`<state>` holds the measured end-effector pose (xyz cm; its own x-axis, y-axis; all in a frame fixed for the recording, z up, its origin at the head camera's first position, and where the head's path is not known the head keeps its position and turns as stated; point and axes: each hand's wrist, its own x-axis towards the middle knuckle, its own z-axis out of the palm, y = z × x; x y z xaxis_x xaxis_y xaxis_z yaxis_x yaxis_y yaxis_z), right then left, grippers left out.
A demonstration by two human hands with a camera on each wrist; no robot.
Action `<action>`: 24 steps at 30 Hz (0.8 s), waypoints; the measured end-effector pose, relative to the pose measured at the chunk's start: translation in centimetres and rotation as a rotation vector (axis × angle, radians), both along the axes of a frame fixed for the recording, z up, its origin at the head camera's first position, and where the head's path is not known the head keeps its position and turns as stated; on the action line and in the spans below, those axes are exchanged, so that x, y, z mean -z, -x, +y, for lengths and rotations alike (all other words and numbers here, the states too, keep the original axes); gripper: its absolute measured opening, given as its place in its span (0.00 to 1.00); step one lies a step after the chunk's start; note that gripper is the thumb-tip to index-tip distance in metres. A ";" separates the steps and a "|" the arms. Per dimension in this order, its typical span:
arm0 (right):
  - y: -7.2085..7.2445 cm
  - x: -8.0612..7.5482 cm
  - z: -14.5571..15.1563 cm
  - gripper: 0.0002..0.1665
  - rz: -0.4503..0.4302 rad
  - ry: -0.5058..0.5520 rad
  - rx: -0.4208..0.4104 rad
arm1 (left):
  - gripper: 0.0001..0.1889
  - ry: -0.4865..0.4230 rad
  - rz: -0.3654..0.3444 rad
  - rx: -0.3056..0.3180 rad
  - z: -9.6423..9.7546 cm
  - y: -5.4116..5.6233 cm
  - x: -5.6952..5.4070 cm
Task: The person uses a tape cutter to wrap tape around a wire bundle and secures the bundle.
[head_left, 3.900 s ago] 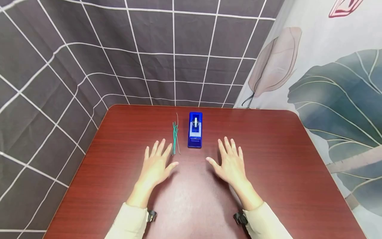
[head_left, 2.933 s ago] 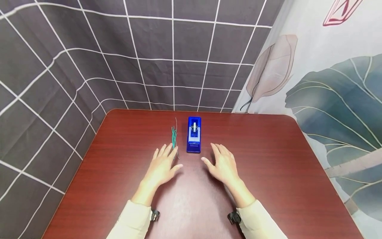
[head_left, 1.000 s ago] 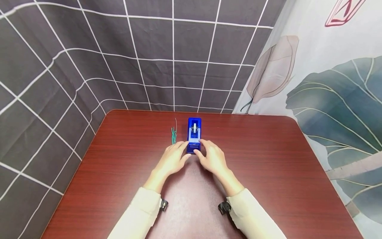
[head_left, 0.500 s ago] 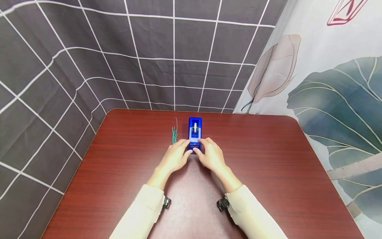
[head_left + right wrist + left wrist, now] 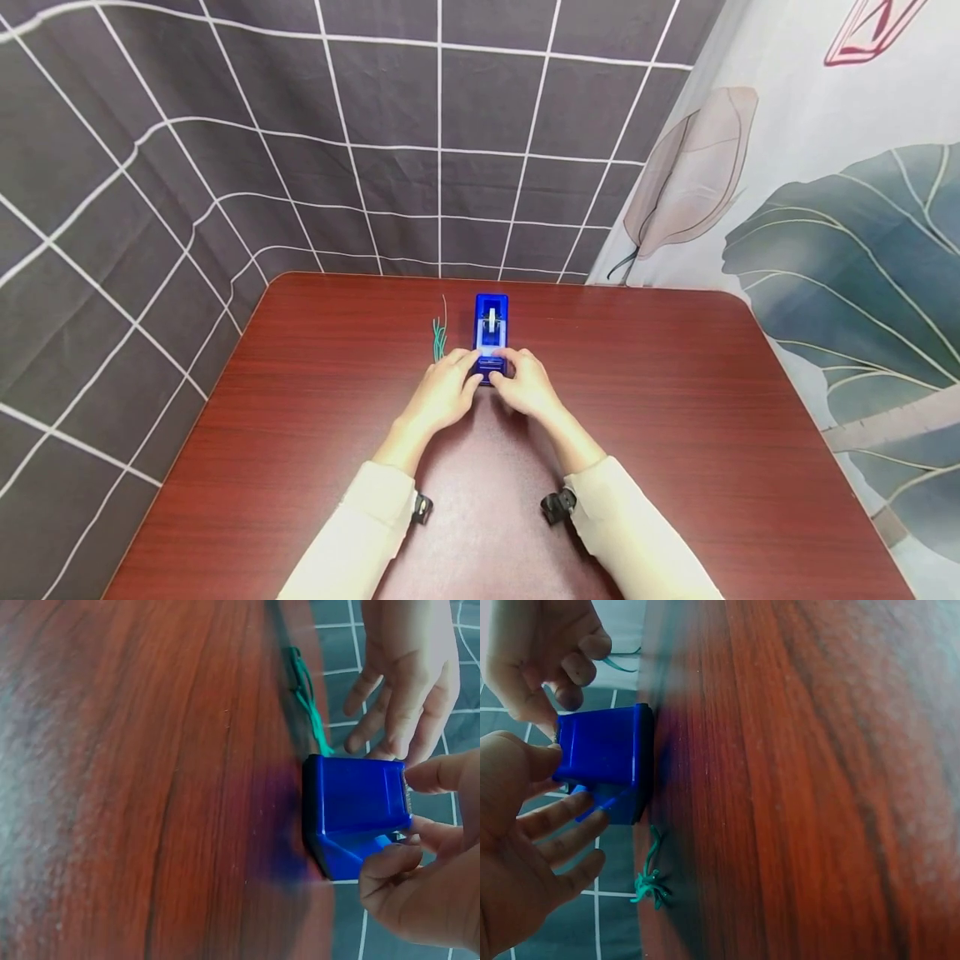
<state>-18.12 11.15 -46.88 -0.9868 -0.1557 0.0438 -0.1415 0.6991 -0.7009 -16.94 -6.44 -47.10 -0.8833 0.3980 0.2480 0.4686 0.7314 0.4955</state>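
Observation:
A blue tape dispenser (image 5: 492, 302) with a clear roll of tape (image 5: 492, 322) stands lengthwise near the table's back edge. My right hand (image 5: 531, 385) is at its front right; the thumb and index finger pinch at the tape by the toothed cutter (image 5: 407, 796), the other fingers curled. My left hand (image 5: 441, 395) is at the front left. Its thumb touches the cutter corner and its other fingers (image 5: 574, 844) reach loosely along the side; whether it pinches anything is unclear. The clear tape strip itself is hard to see.
Thin green wires (image 5: 438, 340) lie left of the dispenser, their near ends hidden behind my left hand. The reddish-brown table (image 5: 300, 400) ends at a dark checked curtain (image 5: 390, 167). A leaf-patterned white curtain (image 5: 795, 208) hangs on the right.
Both hands have moved forward and inward from flat, spread positions on the table to the dispenser's front end. Over the last second they shift only slightly. The dispenser stays in place.

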 end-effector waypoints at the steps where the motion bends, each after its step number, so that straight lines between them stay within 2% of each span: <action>1: 0.0 -0.1 0.0 0.25 -0.020 0.020 0.005 | 0.21 -0.001 -0.001 0.000 0.0 0.0 0.0; 8: 0.2 -0.3 -0.1 0.21 -0.100 0.097 0.017 | 0.18 0.001 0.037 -0.008 0.0 0.6 0.0; 12: 0.4 0.0 -0.3 0.19 -0.103 0.155 0.017 | 0.16 -0.029 0.052 -0.023 0.2 0.9 -0.1; 16: 0.4 0.2 -0.5 0.17 -0.067 0.202 0.024 | 0.14 -0.067 0.070 -0.056 0.4 1.1 0.0; 20: 0.5 0.3 -0.8 0.16 -0.133 0.349 0.120 | 0.12 -0.072 0.115 -0.096 0.7 1.4 0.4; 24: 0.7 0.4 -1.1 0.16 -0.234 0.529 0.227 | 0.11 -0.075 0.117 -0.113 0.9 1.6 0.6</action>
<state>-18.84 10.06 -47.27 -0.9856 0.0427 -0.1634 0.1689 0.2430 -0.9552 -18.49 -5.50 -47.73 -0.8849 0.2741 0.3767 0.4429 0.7457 0.4978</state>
